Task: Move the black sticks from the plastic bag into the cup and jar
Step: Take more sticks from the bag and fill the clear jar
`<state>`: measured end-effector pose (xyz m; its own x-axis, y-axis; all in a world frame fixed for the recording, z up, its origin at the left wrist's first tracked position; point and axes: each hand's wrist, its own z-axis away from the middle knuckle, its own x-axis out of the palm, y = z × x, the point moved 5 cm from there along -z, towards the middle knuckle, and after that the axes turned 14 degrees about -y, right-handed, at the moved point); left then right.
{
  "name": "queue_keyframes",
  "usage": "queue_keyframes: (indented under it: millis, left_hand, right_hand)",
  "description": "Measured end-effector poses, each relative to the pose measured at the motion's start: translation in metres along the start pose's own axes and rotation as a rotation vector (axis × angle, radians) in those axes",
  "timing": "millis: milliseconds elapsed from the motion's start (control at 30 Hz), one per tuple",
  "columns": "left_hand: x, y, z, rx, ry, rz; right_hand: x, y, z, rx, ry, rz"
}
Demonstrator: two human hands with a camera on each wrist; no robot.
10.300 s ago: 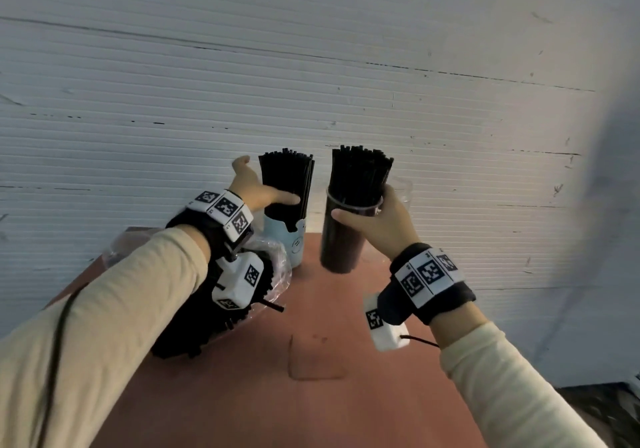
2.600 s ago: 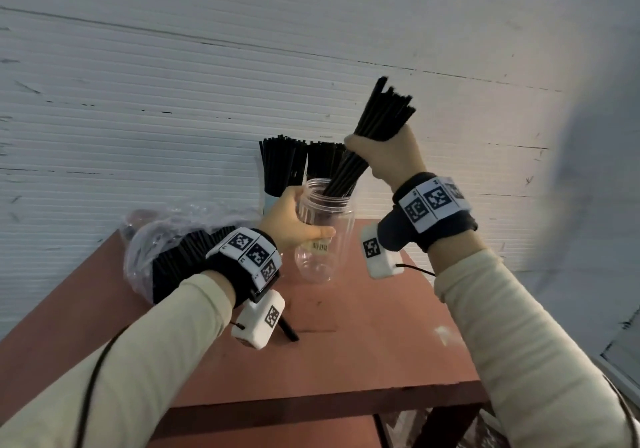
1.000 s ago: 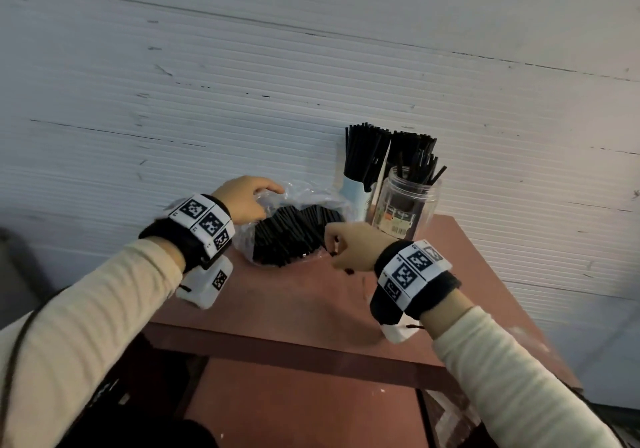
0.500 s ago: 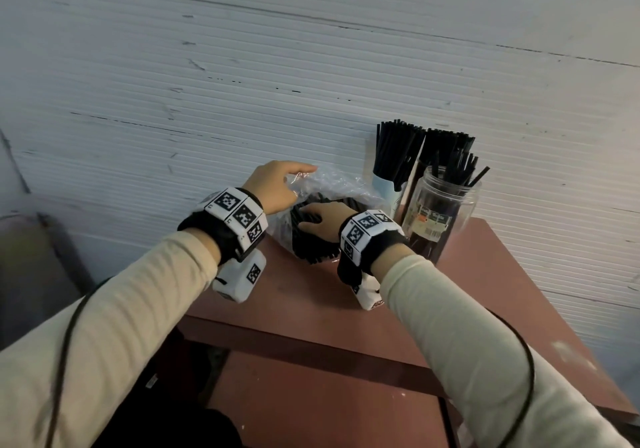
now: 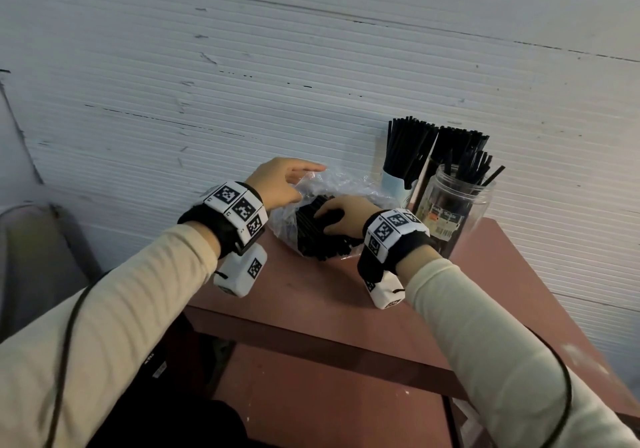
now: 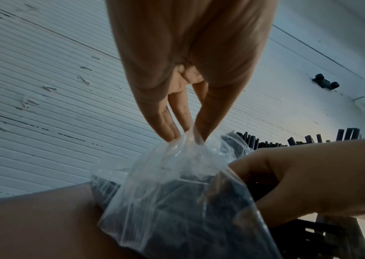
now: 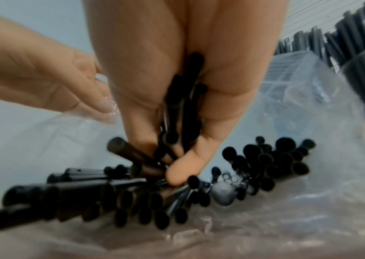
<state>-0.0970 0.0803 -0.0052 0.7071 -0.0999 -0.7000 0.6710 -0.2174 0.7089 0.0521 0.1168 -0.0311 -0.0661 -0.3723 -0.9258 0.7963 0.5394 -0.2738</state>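
A clear plastic bag point(image 5: 349, 184) full of black sticks point(image 5: 311, 236) lies on the red-brown table point(image 5: 311, 295) by the wall. My left hand point(image 5: 277, 184) pinches the bag's upper edge point(image 6: 188, 140) and holds the mouth up. My right hand point(image 5: 343, 214) reaches into the bag, its fingers point(image 7: 183, 171) curled round a bunch of black sticks point(image 7: 177, 122). To the right stand a light blue cup point(image 5: 394, 188) and a clear jar point(image 5: 450, 215), both holding upright black sticks. A dark container point(image 5: 429, 177) packed with sticks stands behind the jar.
The white ribbed wall point(image 5: 242, 84) runs right behind the table. The table's front edge point(image 5: 311, 343) is near me, with a lower red-brown shelf point(image 5: 329, 406) beneath. A grey object point(image 5: 31, 247) sits at far left.
My right hand has gone deeper into the bag and closed round a bunch of sticks. The left hand keeps lifting the bag's edge. Earlier, the right hand dropped a bunch into the jar.
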Motion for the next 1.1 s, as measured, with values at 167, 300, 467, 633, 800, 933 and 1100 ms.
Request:
queue_keyframes:
  millis: [167,300,467,633,800,933,1100]
  left_hand:
    - [0.003,0.003,0.0,0.019,-0.012,0.022]
    - [0.009,0.005,0.003,0.014,-0.022,0.019]
    - [0.013,0.029,0.011,0.098,0.097,-0.196]
    - [0.053,0.064,0.005,0.232,-0.047,-0.495]
    - [0.081,0.088,-0.007,0.321,-0.04,-0.602]
    - [0.099,0.105,-0.011,0.381,-0.131,-0.505]
    - [0.105,0.123,-0.016,0.34,-0.077,-0.443]
  right_hand:
    - [-0.01,0.005,0.015,-0.019,0.003,-0.043]
    - [-0.016,0.012,0.034,-0.025,-0.018,-0.1]
    - [-0.029,0.021,0.072,-0.057,-0.068,-0.135]
    - [-0.041,0.029,0.108,-0.07,-0.109,-0.159]
    - [-0.044,0.039,0.131,-0.074,-0.132,-0.222]
    - [-0.044,0.042,0.15,-0.093,-0.124,-0.246]
    - [-0.056,0.038,0.178,-0.101,-0.042,-0.157]
